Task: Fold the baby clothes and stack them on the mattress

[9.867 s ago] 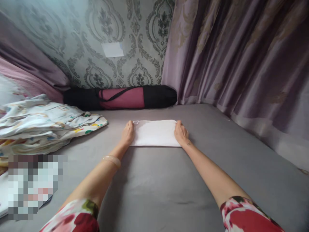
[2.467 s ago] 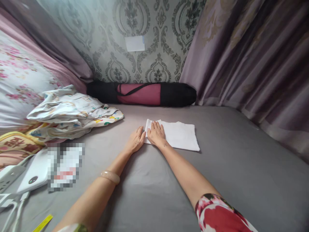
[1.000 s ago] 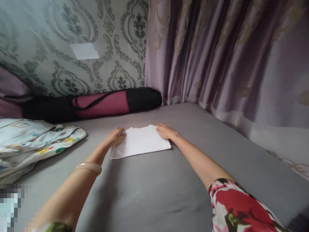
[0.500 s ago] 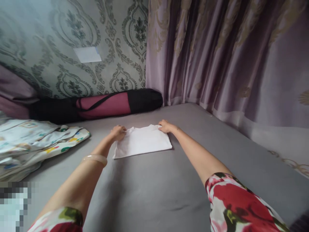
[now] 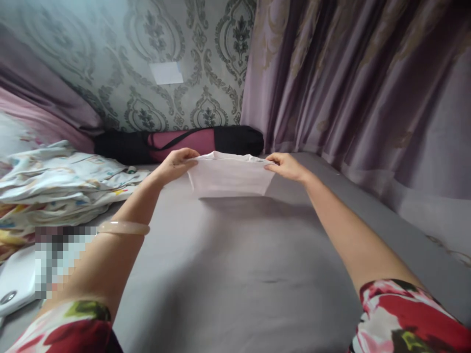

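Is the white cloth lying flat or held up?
Held up: the left hand and right hand pinch the white cloth near its upper corners; it hangs between them.

Cloth [image 5: 231,177] before bag [image 5: 196,139], fabric heap [image 5: 62,171] left, curtain [image 5: 342,88] right

Source: one head-worn camera | Facing: forward and down, across the grey sheet [image 5: 235,274] to the patterned wall [image 5: 200,73] | Nearness: floral sleeves [image 5: 419,318] close at the lower corners, left hand [image 5: 176,164] and right hand [image 5: 289,166] farther out around mid-frame, patterned wall farthest
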`<move>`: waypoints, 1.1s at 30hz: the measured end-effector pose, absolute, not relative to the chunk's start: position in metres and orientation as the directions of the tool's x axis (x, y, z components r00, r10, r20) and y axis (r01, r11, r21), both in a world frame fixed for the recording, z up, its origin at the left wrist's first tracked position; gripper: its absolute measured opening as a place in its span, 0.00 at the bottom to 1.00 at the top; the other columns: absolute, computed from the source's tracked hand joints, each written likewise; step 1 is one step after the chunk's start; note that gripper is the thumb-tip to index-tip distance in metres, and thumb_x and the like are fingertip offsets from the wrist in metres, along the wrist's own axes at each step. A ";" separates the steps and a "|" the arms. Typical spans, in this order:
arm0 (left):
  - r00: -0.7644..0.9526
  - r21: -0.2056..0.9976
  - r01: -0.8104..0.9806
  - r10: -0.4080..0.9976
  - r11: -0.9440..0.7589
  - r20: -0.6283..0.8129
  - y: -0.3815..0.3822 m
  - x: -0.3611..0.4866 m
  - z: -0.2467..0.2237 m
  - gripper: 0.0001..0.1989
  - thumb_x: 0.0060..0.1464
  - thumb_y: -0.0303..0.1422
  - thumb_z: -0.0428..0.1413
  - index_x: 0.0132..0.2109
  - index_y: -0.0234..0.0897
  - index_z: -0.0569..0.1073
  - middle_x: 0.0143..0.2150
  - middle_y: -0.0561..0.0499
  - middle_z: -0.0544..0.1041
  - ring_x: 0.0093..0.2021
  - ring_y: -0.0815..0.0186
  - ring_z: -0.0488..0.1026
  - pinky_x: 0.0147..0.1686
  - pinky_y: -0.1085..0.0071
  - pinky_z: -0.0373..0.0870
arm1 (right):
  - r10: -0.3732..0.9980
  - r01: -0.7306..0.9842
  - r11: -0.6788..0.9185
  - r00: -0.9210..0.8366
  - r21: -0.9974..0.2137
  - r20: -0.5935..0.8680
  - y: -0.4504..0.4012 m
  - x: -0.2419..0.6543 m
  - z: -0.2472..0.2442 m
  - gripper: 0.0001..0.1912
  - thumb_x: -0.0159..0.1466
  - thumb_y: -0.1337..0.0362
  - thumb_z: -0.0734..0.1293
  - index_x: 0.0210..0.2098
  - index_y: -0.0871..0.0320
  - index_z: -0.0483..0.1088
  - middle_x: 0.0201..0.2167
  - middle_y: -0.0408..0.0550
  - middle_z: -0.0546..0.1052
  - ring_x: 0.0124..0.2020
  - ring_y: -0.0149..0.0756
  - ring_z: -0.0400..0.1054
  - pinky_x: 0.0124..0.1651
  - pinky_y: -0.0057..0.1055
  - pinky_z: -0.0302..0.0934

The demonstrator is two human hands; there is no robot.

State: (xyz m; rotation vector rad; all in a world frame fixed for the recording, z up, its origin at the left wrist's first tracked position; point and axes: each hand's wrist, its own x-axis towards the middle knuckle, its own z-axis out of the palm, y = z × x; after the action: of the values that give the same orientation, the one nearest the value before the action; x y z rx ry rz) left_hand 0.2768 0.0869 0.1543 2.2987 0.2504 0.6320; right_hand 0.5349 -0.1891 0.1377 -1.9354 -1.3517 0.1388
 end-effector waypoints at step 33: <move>0.942 0.234 0.241 0.285 -0.942 0.177 -0.034 0.202 0.023 0.24 0.65 0.43 0.41 0.61 0.39 0.65 0.66 0.42 0.63 0.68 0.55 0.55 0.66 0.50 0.48 | 0.922 0.915 -0.334 0.367 -0.228 0.121 -0.215 0.420 0.038 0.32 0.70 0.55 0.47 0.67 0.69 0.50 0.69 0.57 0.51 0.70 0.42 0.40 0.70 0.42 0.36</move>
State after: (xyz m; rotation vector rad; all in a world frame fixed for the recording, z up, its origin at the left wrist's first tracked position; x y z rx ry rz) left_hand 0.2019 -0.0339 0.0235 2.8873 0.3951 0.3091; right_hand 0.4197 -0.2155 0.0384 -2.3741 -1.6345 0.0431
